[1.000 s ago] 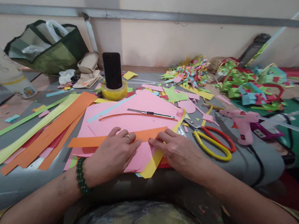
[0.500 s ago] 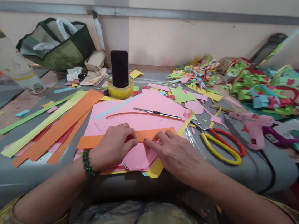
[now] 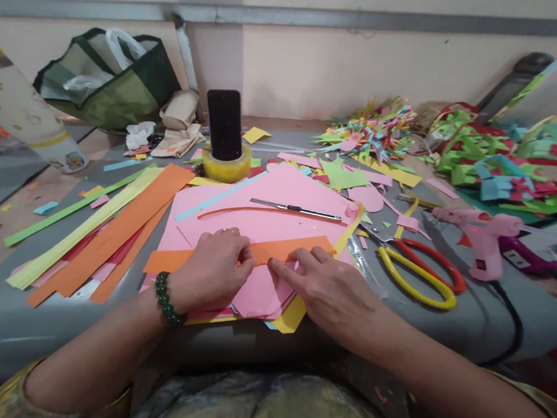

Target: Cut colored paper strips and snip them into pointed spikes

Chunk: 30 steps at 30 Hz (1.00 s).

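Observation:
An orange paper strip (image 3: 281,251) lies crosswise on a stack of pink paper (image 3: 237,214). My left hand (image 3: 217,262), with a green bead bracelet (image 3: 168,298) at the wrist, is closed on the strip near its middle, fingers curled and thumb tucked in. To the right, my right hand (image 3: 333,286) grips the strip's near edge, index fingertip pressed down close to the left hand. Just beyond the strip, a utility knife (image 3: 298,210) and a narrow orange-brown strip (image 3: 238,211) rest on the pink paper.
Orange, yellow and green strips (image 3: 114,237) fan out at left. A phone (image 3: 224,124) stands in a yellow tape roll (image 3: 226,165). Scissors (image 3: 419,275) and a pink glue gun (image 3: 481,235) with a cable lie at right. Paper scraps and coloured paper crafts (image 3: 510,161) fill the back.
My left thumb and fingers have drawn in more tightly at the strip. My right hand stays nearly in place, and the whole view has shifted slightly.

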Each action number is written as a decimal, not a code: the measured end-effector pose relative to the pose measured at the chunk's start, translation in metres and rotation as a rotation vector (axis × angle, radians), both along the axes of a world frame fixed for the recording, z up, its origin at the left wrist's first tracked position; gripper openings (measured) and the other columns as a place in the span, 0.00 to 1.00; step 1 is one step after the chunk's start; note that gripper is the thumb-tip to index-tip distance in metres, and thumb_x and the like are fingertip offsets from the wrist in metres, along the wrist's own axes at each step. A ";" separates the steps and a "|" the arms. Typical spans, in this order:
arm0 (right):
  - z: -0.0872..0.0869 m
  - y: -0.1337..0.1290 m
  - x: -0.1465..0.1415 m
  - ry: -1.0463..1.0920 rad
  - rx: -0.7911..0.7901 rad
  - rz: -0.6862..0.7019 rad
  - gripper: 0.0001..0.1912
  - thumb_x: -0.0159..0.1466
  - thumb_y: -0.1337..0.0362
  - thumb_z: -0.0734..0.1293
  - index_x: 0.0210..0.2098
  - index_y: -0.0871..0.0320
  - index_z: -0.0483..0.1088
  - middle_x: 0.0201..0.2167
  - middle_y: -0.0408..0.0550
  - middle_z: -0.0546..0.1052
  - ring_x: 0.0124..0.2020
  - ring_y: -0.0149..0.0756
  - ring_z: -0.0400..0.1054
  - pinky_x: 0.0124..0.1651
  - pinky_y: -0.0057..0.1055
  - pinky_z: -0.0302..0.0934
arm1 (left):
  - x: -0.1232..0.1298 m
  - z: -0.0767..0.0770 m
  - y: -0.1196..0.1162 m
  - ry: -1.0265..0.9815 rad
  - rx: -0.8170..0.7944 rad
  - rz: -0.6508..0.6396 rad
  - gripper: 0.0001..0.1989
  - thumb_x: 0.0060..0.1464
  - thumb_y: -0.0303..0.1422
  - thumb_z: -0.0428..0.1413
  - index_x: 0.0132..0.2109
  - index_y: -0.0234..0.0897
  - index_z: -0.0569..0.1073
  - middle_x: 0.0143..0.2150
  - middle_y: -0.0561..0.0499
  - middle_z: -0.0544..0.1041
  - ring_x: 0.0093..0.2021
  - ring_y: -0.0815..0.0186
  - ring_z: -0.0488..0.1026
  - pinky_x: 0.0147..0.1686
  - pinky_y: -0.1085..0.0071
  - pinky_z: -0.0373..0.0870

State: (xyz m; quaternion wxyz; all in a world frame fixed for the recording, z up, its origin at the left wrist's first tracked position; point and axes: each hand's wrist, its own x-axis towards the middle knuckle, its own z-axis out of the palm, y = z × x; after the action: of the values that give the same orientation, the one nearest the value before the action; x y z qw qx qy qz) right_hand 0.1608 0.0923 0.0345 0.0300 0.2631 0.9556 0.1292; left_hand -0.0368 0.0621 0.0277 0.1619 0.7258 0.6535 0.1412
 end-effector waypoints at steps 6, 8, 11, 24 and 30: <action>-0.003 -0.001 0.002 0.000 0.005 0.015 0.23 0.60 0.72 0.62 0.55 0.54 0.64 0.38 0.53 0.73 0.33 0.41 0.65 0.27 0.32 0.49 | 0.001 0.000 -0.001 0.044 0.006 -0.020 0.09 0.55 0.31 0.48 0.28 0.37 0.67 0.32 0.50 0.71 0.35 0.63 0.68 0.33 0.66 0.61; -0.003 -0.001 0.002 0.004 0.007 0.014 0.22 0.60 0.72 0.62 0.54 0.54 0.64 0.38 0.52 0.73 0.34 0.41 0.64 0.26 0.32 0.48 | 0.000 0.001 -0.001 0.054 0.001 -0.027 0.09 0.56 0.32 0.47 0.29 0.37 0.67 0.32 0.50 0.72 0.35 0.63 0.68 0.33 0.66 0.61; -0.003 0.000 0.001 0.011 0.011 0.016 0.21 0.60 0.73 0.62 0.53 0.55 0.64 0.37 0.52 0.72 0.34 0.42 0.64 0.26 0.32 0.48 | -0.002 0.003 -0.001 0.015 -0.019 -0.047 0.08 0.57 0.34 0.48 0.31 0.38 0.67 0.33 0.50 0.72 0.36 0.63 0.68 0.34 0.66 0.61; 0.000 -0.001 0.001 -0.010 0.022 0.037 0.18 0.61 0.72 0.61 0.51 0.54 0.64 0.36 0.52 0.72 0.33 0.42 0.64 0.26 0.32 0.47 | -0.006 0.010 0.008 0.029 -0.085 -0.073 0.10 0.55 0.34 0.50 0.28 0.37 0.69 0.29 0.51 0.73 0.31 0.64 0.68 0.29 0.69 0.58; 0.003 0.000 -0.001 -0.028 0.025 0.056 0.16 0.61 0.71 0.61 0.49 0.55 0.65 0.35 0.52 0.72 0.34 0.42 0.63 0.27 0.33 0.47 | -0.003 0.011 0.009 0.056 -0.092 -0.058 0.09 0.54 0.33 0.49 0.27 0.37 0.68 0.28 0.51 0.72 0.30 0.64 0.68 0.29 0.69 0.58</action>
State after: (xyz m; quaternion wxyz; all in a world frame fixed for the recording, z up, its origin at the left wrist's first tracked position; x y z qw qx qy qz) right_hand 0.1601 0.0922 0.0378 0.0364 0.2348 0.9604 0.1454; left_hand -0.0402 0.0712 0.0390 0.1806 0.7400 0.6422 0.0861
